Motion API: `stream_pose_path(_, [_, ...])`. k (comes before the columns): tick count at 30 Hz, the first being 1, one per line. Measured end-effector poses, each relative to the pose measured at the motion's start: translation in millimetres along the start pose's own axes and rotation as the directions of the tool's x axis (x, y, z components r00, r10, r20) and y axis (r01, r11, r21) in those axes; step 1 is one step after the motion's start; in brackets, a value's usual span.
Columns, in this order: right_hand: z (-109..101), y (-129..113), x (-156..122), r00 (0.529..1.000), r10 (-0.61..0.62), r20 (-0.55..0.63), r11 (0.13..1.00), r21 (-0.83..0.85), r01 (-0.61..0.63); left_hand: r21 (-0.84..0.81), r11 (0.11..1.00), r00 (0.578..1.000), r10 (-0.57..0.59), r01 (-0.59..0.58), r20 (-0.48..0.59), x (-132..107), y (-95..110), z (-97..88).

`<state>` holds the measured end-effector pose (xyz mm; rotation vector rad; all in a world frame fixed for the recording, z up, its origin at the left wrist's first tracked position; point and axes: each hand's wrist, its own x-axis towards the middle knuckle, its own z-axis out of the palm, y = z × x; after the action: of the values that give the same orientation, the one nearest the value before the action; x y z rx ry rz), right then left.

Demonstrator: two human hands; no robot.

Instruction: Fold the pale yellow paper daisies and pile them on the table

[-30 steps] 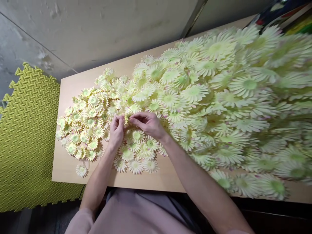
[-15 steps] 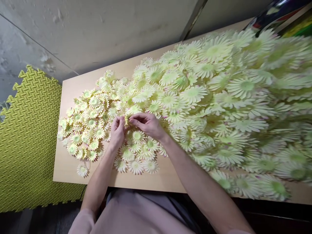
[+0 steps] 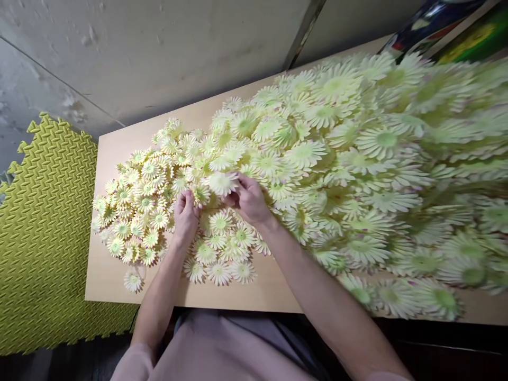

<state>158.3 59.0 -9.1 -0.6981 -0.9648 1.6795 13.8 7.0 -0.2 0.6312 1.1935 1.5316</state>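
My right hand [image 3: 250,198] pinches a pale artificial flower head [image 3: 222,183] at its right edge, the petals spread toward the left. Close by on the left, my left hand [image 3: 186,211] is closed with its thumb and finger on a smaller yellowish flower head [image 3: 199,194]. Both hands are over the middle of a large spread of cream flower heads with green centres. Smaller blooms [image 3: 146,203] lie to the left of my left hand. Larger, wider ones [image 3: 305,153] are heaped to the right. A few flower heads [image 3: 219,271] lie in front, near the table edge.
The light wooden table [image 3: 273,293] stands against a grey wall [image 3: 159,53]. A yellow-green foam mat [image 3: 47,238] stands at its left end. At the back right are a dark printed package [image 3: 431,24] and a green and yellow one [image 3: 472,42].
My hands have drawn slightly apart. A larger pale flower head now shows in my right hand, where the fingers were pinched near the left hand's small flower. The view has shifted slightly.
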Motion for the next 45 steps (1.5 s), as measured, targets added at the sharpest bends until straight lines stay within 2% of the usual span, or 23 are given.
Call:
stream_pose_path(1, [0, -1, 1, 0.999, -0.010, -0.037, 0.999, 0.030, 0.011, -0.002, 1.000, 1.000, -0.001, 0.001, -0.006, 0, 1, -0.3])
stream_pose_path(3, [1, -3, 0, 0.999, -0.032, -0.025, 0.999, -0.022, 0.031, -0.010, 1.000, 1.000, 0.000, 0.000, -0.003, 1, 3, -0.9])
stream_pose_path(6, [6, -6, -5, 0.992, -0.041, 0.118, 0.964, -0.255, 0.070, -0.001, 1.000, 1.000, 0.011, -0.011, 0.017, 1, 3, -2.2])
stream_pose_path(8, [9, -5, -9, 0.984, -0.021, 0.176, 0.938, -0.337, 0.081, 0.033, 0.999, 0.999, 0.029, -0.030, 0.026, 1, 1, -3.9])
stream_pose_path(14, [10, 2, -10, 0.983, 0.037, 0.181, 0.954, -0.298, 0.019, 0.103, 0.992, 0.994, 0.060, -0.070, 0.094, 0, -5, -6.6])
stream_pose_path(20, [11, 1, -7, 0.986, -0.027, 0.165, 0.944, -0.319, 0.079, 0.115, 0.992, 0.994, 0.041, -0.053, 0.106, 0, -7, -6.1])
stream_pose_path(27, [11, -1, -8, 0.986, -0.015, 0.163, 0.936, -0.345, 0.072, 0.112, 0.993, 0.994, 0.032, -0.043, 0.103, -1, -5, -4.1])
stream_pose_path(29, [8, 2, -7, 0.987, -0.004, 0.162, 0.948, -0.312, 0.055, 0.113, 0.993, 0.996, 0.035, -0.044, 0.082, -1, -4, -2.7])
stream_pose_path(31, [4, 5, -3, 0.992, -0.007, 0.127, 0.978, -0.206, 0.033, 0.101, 0.994, 0.998, 0.031, -0.037, 0.060, -1, -4, -1.6])
stream_pose_path(34, [-1, 6, 2, 0.998, -0.060, -0.035, 0.998, 0.001, 0.060, 0.066, 0.997, 0.999, 0.032, -0.034, 0.020, 0, -2, -1.0])
stream_pose_path(36, [0, 2, 2, 0.993, -0.084, -0.087, 0.995, 0.043, 0.088, 0.043, 0.998, 0.999, 0.034, -0.034, 0.010, 0, -1, -1.4])
stream_pose_path(38, [2, -1, 0, 0.995, -0.099, -0.033, 0.994, -0.055, 0.097, 0.045, 0.999, 0.999, 0.027, -0.028, 0.023, 0, -1, -2.3])
stream_pose_path(41, [8, -4, -7, 0.991, -0.086, 0.103, 0.948, -0.297, 0.113, 0.078, 0.997, 0.998, 0.025, -0.030, 0.065, 0, -3, -4.4])
stream_pose_path(45, [12, -1, -11, 0.986, -0.032, 0.161, 0.933, -0.349, 0.087, 0.100, 0.992, 0.994, 0.062, -0.071, 0.095, 1, -7, -7.5])
